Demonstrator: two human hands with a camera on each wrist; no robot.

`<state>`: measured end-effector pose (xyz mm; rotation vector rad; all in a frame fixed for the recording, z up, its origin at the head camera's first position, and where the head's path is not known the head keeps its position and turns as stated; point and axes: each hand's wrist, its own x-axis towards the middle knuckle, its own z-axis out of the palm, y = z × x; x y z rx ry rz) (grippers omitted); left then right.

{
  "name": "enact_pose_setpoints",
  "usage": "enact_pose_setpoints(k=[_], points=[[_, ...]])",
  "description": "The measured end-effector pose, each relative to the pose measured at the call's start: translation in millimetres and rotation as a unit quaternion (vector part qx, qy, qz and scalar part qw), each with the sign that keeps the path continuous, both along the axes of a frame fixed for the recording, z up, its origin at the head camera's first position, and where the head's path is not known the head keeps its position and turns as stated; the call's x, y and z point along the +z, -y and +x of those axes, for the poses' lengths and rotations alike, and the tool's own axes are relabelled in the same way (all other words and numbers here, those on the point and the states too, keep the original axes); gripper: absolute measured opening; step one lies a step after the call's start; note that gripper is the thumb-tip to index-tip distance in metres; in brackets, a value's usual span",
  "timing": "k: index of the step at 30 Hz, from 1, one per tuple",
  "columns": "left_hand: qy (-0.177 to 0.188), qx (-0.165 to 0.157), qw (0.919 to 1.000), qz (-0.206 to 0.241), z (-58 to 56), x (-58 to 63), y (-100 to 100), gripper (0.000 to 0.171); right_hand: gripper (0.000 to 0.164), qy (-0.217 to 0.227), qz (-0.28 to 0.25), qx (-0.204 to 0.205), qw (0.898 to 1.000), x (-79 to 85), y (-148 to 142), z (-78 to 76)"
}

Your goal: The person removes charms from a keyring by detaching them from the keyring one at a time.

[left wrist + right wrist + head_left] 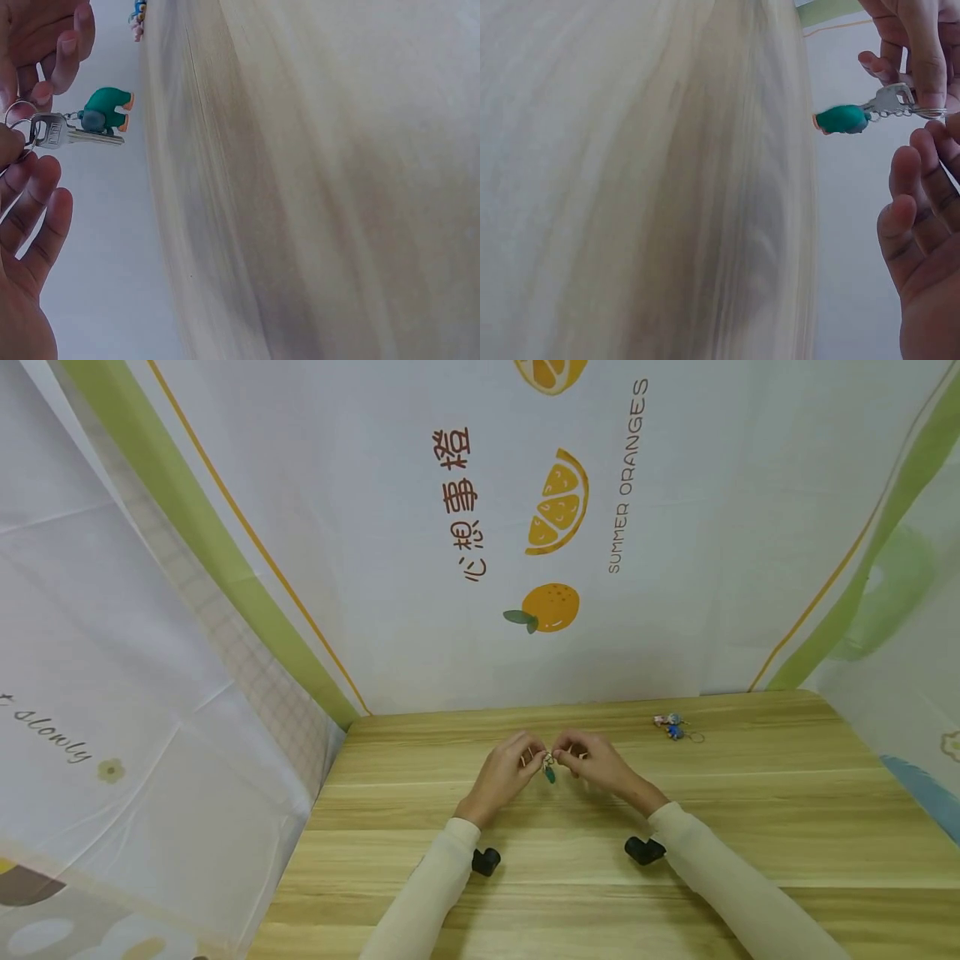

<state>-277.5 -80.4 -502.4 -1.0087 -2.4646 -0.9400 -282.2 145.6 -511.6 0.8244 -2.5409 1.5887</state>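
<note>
Above the table, my left hand [507,774] and right hand [598,763] meet at a metal key ring [932,112]. Thumb and fingertips of the left hand pinch the ring from one side. Fingertips of the right hand pinch it from the other side, though the exact contact is partly hidden by the fingers. A silver key [54,133] hangs on the ring. Beside the key dangles a green figure charm [105,105] with orange feet and a grey part, on a short chain. The other fingers of both hands are loosely bent, apart from the key.
Several small figure charms, blue and pink, lie in a cluster [674,731] with a ring at the table's back right. The wooden table [420,810] ends at a white printed cloth [360,568] behind. Black wrist mounts [486,862] hang under both sleeves.
</note>
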Motion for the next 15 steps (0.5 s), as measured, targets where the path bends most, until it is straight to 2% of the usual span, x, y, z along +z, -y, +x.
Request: enact_pose_setpoints(k=[6,15], points=[[-0.005,0.002,1.0000,-0.001,-0.5,-0.7,0.8,0.003,0.011,0.005,-0.012,0.019,1.000,-2.0,3.0,0.3],[0.007,0.000,1.0000,-0.001,-0.4,-0.8,0.8,0.006,0.012,-0.007,-0.013,0.019,1.000,-0.1,5.8,2.0]])
